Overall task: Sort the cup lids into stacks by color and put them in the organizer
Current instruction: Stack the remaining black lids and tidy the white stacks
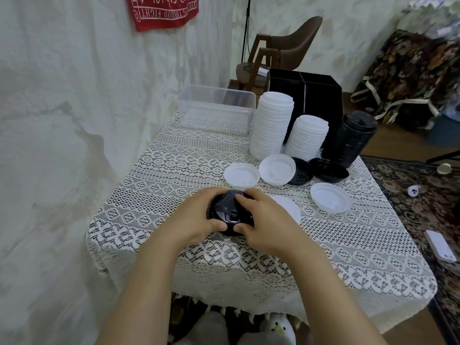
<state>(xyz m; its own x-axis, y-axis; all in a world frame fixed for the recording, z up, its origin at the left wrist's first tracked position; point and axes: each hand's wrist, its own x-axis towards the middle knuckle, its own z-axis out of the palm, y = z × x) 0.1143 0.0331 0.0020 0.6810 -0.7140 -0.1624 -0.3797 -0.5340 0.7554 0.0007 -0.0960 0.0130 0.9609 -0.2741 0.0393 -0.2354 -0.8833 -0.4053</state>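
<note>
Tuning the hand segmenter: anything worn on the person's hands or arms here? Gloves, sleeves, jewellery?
Nothing worn that shows. The left hand and right hand have no gloves and no rings on the visible fingers. The left forearm and right forearm show no sleeves, watch, bands or markings down to the frame's bottom edge.

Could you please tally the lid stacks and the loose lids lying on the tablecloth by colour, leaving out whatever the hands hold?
White stacks: 2
Black stacks: 1
Loose white lids: 4, one partly hidden by the right hand
Loose black lids: 2
Total: 9
Left out: the held black lid, gripped by the left hand and the right hand.
</note>
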